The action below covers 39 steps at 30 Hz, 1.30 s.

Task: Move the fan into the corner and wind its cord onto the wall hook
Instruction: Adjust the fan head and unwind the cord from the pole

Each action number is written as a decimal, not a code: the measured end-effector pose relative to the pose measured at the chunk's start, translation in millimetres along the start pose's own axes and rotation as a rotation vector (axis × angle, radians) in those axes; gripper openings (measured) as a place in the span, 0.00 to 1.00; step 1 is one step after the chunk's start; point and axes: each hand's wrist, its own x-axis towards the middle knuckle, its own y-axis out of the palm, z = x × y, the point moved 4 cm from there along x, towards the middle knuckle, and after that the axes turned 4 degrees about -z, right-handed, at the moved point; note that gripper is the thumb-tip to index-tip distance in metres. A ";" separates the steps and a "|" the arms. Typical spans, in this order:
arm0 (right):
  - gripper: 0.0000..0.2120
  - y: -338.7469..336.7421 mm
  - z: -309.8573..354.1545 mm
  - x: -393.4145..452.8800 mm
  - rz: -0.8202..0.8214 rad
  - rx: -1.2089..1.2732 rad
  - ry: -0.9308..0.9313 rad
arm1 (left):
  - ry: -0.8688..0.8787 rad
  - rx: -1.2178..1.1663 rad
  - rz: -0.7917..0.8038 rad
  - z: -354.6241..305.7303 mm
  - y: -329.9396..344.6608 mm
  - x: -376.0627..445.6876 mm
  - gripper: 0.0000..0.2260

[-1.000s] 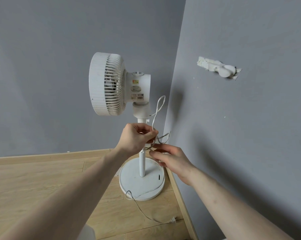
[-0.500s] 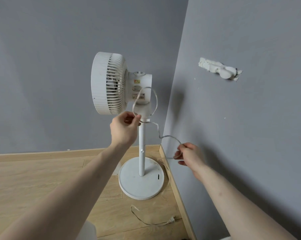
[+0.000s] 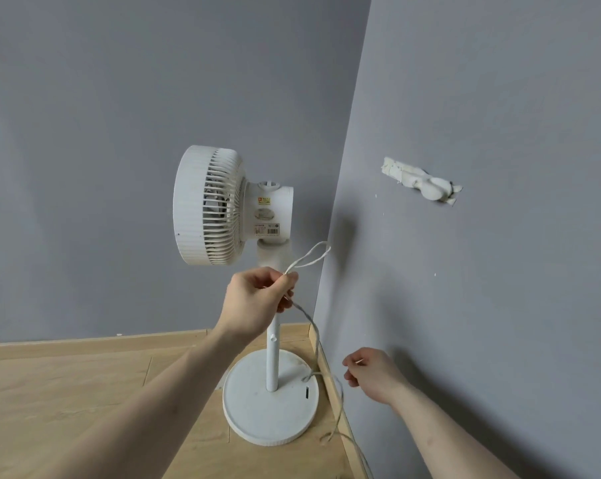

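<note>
At frame centre the left hand [image 3: 257, 300] pinches the pedestal fan's [image 3: 237, 216] looped cord [image 3: 309, 259]; the right hand [image 3: 371, 373], lower right, hangs loosely curled, holding nothing.

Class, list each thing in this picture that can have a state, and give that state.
Fan: upright in the corner.
Cord: loose, not on the hook.
Wall hook: bare.
Left hand: grips a cord loop.
Right hand: loosely curled, holds nothing.

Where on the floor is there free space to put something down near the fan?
The wood floor left of the fan base, up to the back-wall skirting, shows bare. The strip between base and right wall is crowded: the cord hangs and loops there, with the right hand beside it.
</note>
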 end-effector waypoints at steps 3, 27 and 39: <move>0.10 -10.6 20.1 -8.7 -0.003 0.031 -0.096 | -0.019 -0.075 0.063 -10.9 -0.5 -3.6 0.14; 0.05 -66.7 170.9 -64.1 -0.073 0.631 -0.152 | 0.224 0.427 0.222 9.1 -7.4 -23.9 0.08; 0.11 -145.5 218.0 -63.2 -0.234 -0.469 -0.279 | 0.206 0.415 0.240 35.1 23.1 0.1 0.16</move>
